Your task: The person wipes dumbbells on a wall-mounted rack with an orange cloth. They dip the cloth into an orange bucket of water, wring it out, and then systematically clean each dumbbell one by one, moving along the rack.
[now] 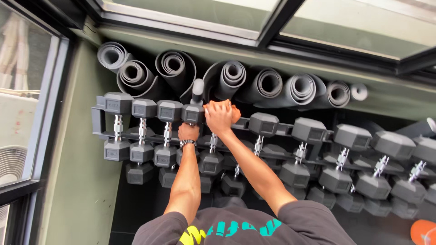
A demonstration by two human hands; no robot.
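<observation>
Rolled mats (pixel 254 84) behind dumbbell rack (pixel 97 122), window (pixel 22 90) at L

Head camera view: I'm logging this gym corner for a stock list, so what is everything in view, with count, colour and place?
Hex dumbbells: over twenty, exact count unclear, dark grey heads with chrome handles, in rows on the rack.
Rack: one, dark grey, along the wall below the mats.
Rolled exercise mats: about nine, grey, lined up against the green wall above the rack.
Orange cloth: one, under the right hand on a dumbbell head.
Windows: dark-framed, at left and along the top.
Orange object: one, bottom right corner, cut off.
Wristwatch: one, dark, on the left wrist.
Left hand: gripping a dumbbell handle on the top row.
Right hand: pressing the cloth onto the next dumbbell.
</observation>
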